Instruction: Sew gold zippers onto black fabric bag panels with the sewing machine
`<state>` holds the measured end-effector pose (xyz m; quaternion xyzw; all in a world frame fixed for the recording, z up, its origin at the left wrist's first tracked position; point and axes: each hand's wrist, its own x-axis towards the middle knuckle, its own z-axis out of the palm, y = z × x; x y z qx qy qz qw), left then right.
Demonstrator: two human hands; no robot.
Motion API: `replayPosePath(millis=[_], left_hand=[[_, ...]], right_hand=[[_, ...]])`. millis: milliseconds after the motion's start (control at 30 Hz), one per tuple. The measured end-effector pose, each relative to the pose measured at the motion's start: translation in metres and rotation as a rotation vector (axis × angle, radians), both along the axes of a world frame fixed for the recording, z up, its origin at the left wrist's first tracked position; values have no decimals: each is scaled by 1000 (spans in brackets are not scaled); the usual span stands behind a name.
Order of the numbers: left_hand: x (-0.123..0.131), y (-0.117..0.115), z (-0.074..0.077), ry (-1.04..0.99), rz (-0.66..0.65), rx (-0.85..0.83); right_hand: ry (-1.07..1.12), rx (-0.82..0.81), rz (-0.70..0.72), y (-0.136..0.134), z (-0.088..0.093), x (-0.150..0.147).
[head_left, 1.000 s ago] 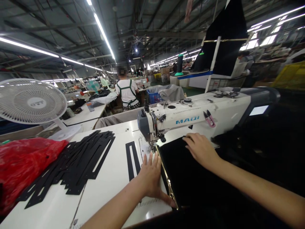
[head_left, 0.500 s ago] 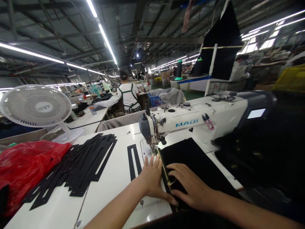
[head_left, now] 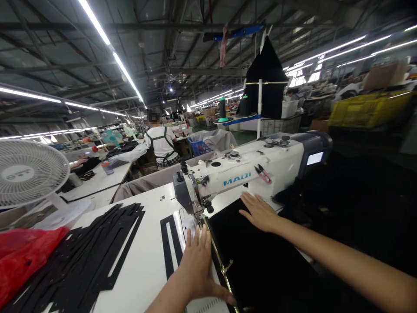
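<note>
My left hand [head_left: 199,261] lies flat with fingers apart at the left edge of the black fabric [head_left: 257,256], its fingertips just short of the sewing machine's presser foot. Along that edge runs a gold zipper [head_left: 216,252], with its slider pull [head_left: 226,266] sticking up right of my left thumb. My right hand [head_left: 259,211] rests with fingers stretched out on the fabric's far right part, near the base of the white sewing machine [head_left: 237,174]. The zipper's far end sits at the needle area, where the exact contact is hard to see.
A black slotted strip [head_left: 171,243] lies left of the needle. Farther left are a pile of similar strips [head_left: 97,252], a red plastic bag [head_left: 29,256] and a white fan [head_left: 29,171]. Pink-handled thread snips [head_left: 263,174] sit on the machine arm. A person [head_left: 161,141] works ahead.
My right hand has moved from beside the zipper slider to the far right of the fabric. My left hand stays by the zipper edge. The camera view has turned right.
</note>
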<state>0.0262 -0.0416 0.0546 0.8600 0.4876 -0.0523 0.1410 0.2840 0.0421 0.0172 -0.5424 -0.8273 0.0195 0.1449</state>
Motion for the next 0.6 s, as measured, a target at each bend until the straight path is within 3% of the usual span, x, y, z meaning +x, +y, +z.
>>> replayPosePath(millis=[67, 167, 233, 367, 467, 600], left_hand=[[0, 0, 0, -3, -2, 2], [2, -2, 0, -4, 8, 22], [4, -5, 1, -12, 19, 34], [7, -15, 4, -88, -1, 85], [8, -19, 4, -146, 6, 168], [8, -10, -5, -158, 66, 259]], right_hand=[[-9, 24, 31, -20, -2, -5], [3, -4, 204, -58, -8, -8], [21, -34, 202, -73, -10, -4], [43, 35, 161, -72, -2, -11], [112, 112, 271, -64, 4, -40], [112, 14, 410, -55, -5, -71]])
